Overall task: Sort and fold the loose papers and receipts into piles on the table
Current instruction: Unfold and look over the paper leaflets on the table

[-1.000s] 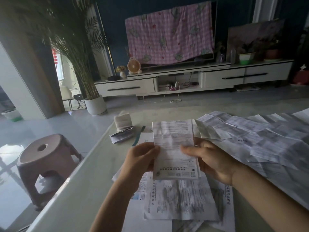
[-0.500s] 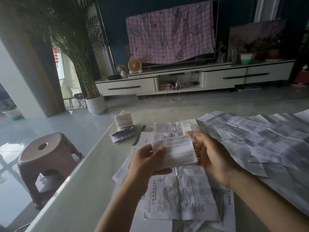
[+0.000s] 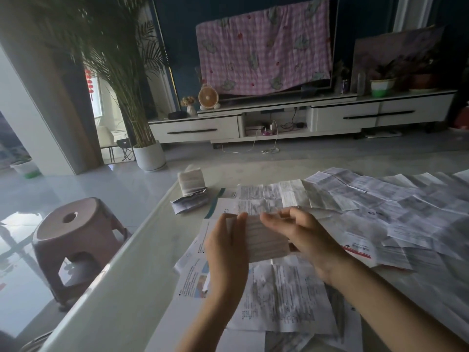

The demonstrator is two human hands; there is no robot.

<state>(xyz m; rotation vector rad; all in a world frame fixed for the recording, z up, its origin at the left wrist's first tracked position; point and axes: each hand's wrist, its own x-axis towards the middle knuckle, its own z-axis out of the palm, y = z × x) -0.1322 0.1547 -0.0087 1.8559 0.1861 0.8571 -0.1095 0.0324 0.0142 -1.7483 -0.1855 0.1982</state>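
Note:
I hold a folded white receipt (image 3: pixel 266 240) just above the table between both hands. My left hand (image 3: pixel 225 247) grips its left edge, fingers up along the fold. My right hand (image 3: pixel 302 237) lies over its right side, fingers reaching across the top edge. Flat printed sheets (image 3: pixel 284 301) lie beneath my hands. A wide spread of loose papers and receipts (image 3: pixel 396 212) covers the right of the table. Two small folded paper bundles (image 3: pixel 190 193) sit at the table's far left corner.
The pale table (image 3: pixel 132 270) has a rounded left edge with bare surface beside the papers. A pink plastic stool (image 3: pixel 73 240) stands on the floor to the left. A potted palm (image 3: pixel 148 156) and a TV cabinet (image 3: pixel 304 118) stand beyond.
The receipt was held upright and unfolded a second ago. It has since been folded in half and brought lower, and my right hand now lies over its top.

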